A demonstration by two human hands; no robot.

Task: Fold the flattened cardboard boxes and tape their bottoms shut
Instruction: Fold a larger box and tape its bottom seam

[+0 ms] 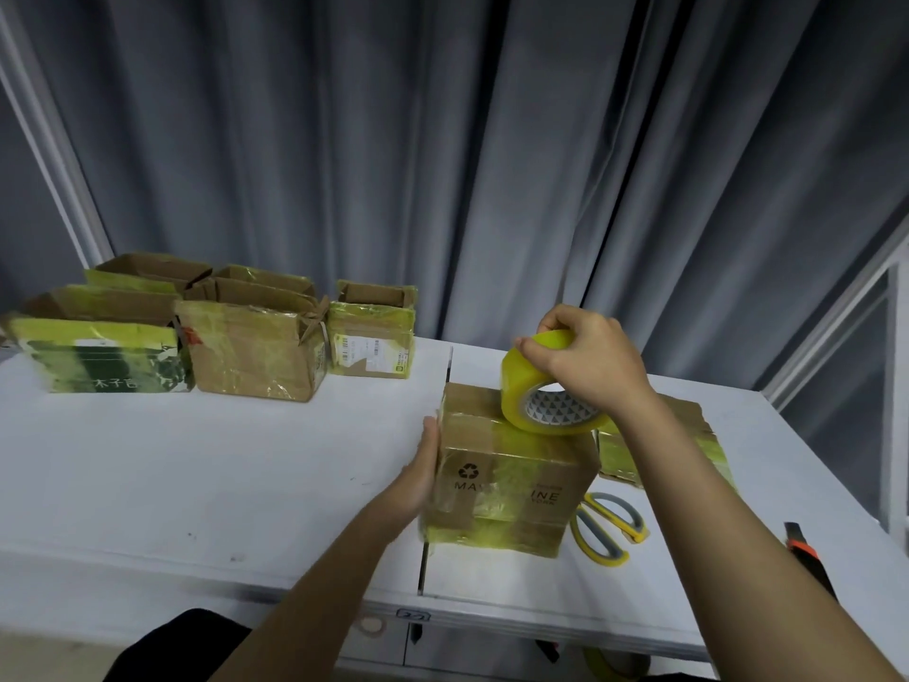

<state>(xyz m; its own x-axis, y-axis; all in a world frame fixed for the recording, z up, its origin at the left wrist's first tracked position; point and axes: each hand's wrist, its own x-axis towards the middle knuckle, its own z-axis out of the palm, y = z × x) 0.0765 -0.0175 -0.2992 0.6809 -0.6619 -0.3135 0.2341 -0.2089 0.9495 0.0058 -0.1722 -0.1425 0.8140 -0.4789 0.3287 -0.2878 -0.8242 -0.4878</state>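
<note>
Gripping the yellow tape roll on top of the cardboard box is the right hand; left hand, fingers straight, is pressing flat against the box's left side on the table.

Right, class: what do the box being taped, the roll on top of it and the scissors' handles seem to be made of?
Box: brown corrugated cardboard, matte and printed, by its look; glossy yellowish film strips cross it.
Tape roll: clear yellow-tinted plastic film, shiny, wound on a white patterned core, probably card.
Scissors: handles look like moulded plastic, yellow with grey, smooth; the blades are hidden behind the box.
</note>
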